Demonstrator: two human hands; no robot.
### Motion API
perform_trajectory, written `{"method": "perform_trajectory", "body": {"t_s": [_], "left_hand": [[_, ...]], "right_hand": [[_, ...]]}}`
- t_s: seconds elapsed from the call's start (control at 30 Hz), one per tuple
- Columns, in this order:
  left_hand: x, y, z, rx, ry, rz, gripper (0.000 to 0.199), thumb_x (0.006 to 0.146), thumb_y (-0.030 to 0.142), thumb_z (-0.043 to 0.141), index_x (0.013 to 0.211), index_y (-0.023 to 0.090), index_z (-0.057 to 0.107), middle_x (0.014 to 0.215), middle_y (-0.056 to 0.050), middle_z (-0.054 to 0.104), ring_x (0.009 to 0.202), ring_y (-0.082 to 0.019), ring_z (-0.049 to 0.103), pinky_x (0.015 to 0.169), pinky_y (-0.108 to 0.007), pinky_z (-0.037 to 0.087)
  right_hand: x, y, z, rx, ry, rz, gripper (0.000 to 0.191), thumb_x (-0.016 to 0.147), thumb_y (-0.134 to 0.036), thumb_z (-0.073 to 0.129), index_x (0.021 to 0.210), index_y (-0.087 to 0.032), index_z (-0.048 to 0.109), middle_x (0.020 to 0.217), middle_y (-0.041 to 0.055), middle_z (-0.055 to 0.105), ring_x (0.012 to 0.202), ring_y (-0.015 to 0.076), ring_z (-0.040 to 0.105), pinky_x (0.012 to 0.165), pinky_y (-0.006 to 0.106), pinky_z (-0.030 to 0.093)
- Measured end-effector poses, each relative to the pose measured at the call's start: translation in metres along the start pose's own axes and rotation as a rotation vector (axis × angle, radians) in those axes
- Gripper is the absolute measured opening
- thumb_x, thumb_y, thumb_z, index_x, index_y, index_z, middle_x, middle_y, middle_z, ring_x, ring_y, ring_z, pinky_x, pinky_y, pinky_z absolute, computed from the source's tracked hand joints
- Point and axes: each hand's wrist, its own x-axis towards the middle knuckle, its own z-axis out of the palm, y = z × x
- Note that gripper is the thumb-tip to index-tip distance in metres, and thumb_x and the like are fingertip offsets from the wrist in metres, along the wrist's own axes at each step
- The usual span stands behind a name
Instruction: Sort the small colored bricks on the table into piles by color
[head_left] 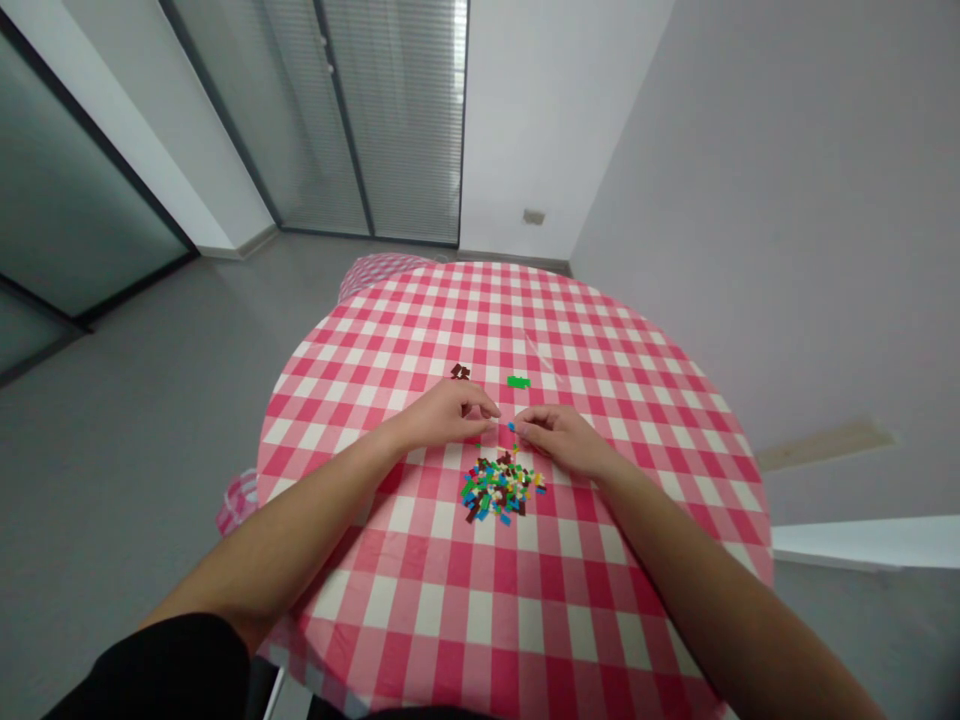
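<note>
My right hand point(559, 437) pinches a small blue toy building brick point(511, 427) between thumb and fingertips. Facing it, my left hand point(450, 413) has its thumb and fingers curved and apart, and I see nothing between them. A loose pile of small building bricks point(499, 490) in green, blue, brown, white, yellow and red lies just below both hands. Beyond the right hand is a green block of bricks point(518, 382). Several dark brown bricks point(460, 371) are grouped just past the left hand.
A red-and-white checked cloth point(465, 620) covers the round table. Checked fabric point(379, 268) shows beyond its far edge, and more pink checked fabric point(238, 500) at its left. A wall point(787, 250) stands to the right, glass doors point(375, 120) behind.
</note>
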Motion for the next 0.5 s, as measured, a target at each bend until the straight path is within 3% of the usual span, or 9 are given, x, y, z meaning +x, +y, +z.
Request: {"method": "perform_trajectory", "body": {"t_s": [0.3, 0.5], "left_hand": [[0.0007, 0.0045, 0.0034, 0.023, -0.036, 0.11, 0.012, 0.084, 0.021, 0.064, 0.092, 0.02, 0.073, 0.089, -0.006, 0.071, 0.085, -0.016, 0.063, 0.079, -0.028, 0.046], [0.001, 0.0051, 0.006, 0.031, -0.038, 0.095, 0.012, 0.084, 0.022, 0.063, 0.09, 0.021, 0.073, 0.09, -0.006, 0.072, 0.087, -0.017, 0.063, 0.081, -0.029, 0.047]], "right_hand": [[0.0017, -0.001, 0.0061, -0.001, -0.016, -0.001, 0.031, 0.085, -0.045, 0.058, 0.084, -0.016, 0.069, 0.07, 0.0012, 0.06, 0.063, 0.0132, 0.049, 0.06, 0.025, 0.037], [0.0022, -0.0037, 0.0084, 0.001, -0.012, 0.007, 0.033, 0.084, -0.047, 0.059, 0.083, -0.016, 0.069, 0.067, 0.0007, 0.059, 0.059, 0.0122, 0.046, 0.056, 0.024, 0.034]]}}
